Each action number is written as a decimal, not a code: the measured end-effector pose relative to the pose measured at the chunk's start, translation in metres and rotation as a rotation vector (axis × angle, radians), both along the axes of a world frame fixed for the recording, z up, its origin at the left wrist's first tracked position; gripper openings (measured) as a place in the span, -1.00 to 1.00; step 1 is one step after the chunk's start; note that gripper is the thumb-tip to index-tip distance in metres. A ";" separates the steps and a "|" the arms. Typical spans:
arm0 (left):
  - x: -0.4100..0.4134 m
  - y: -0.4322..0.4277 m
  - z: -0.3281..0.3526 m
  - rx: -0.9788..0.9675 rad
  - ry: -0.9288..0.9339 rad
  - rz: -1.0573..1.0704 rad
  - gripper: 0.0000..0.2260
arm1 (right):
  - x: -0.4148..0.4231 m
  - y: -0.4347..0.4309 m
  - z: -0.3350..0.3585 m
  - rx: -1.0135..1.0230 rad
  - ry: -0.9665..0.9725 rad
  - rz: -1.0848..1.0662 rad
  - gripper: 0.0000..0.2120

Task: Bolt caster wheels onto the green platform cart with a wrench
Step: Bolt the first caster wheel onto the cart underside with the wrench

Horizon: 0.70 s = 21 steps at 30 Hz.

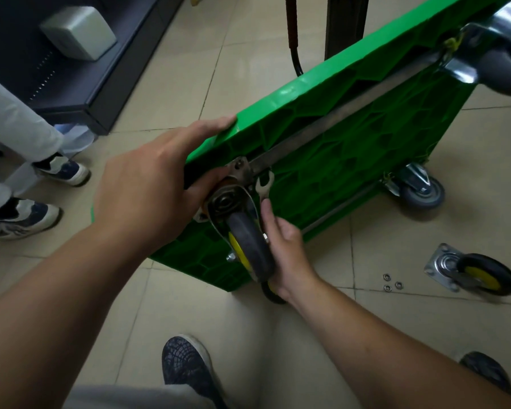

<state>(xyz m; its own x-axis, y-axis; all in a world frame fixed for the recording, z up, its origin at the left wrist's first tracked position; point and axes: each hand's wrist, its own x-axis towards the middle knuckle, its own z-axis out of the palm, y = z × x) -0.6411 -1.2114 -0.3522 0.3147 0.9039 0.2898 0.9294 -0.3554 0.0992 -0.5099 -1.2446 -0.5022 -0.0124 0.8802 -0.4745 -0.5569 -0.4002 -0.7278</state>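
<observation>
**Centre frame: caster fitting**
Centre frame, green platform cart [351, 137] tipped on edge on the tiled floor [278, 335]. Left hand [148, 196] clasps its upper edge. Right hand [286, 255] grips wrench [264, 184] beside mounted caster wheel [248, 249]. Lower right: loose caster [478, 274], washers [391, 282].

Four caster wheels [250, 249]: one between left hand [148, 199] and right hand [286, 255], one loose wheel [484, 274] right of both, two mounted beyond. Three washers [387, 277], one wrench [264, 184], one green cart [351, 137].
</observation>
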 end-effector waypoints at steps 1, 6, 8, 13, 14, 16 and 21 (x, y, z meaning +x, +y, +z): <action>0.000 0.000 0.000 0.001 0.001 -0.002 -0.48 | -0.001 0.000 0.000 0.003 0.040 -0.002 -0.23; -0.001 0.001 0.000 0.018 0.001 -0.002 -0.49 | 0.001 -0.007 -0.013 0.014 0.110 0.115 -0.69; 0.000 0.000 0.000 0.020 0.003 0.002 -0.49 | 0.001 -0.006 -0.017 -0.012 0.129 0.161 -0.72; -0.001 0.001 0.001 0.015 0.014 0.003 -0.48 | -0.003 0.002 -0.012 -0.043 0.104 0.148 -0.70; -0.001 0.002 0.001 0.010 0.014 0.003 -0.48 | -0.004 0.004 -0.011 -0.020 0.057 0.103 -0.63; -0.001 0.003 0.001 0.000 0.010 -0.003 -0.48 | -0.003 0.008 -0.016 0.060 -0.086 0.043 -0.38; -0.002 0.002 0.002 -0.008 0.015 -0.016 -0.47 | 0.036 0.023 -0.020 0.315 -0.545 0.033 -0.44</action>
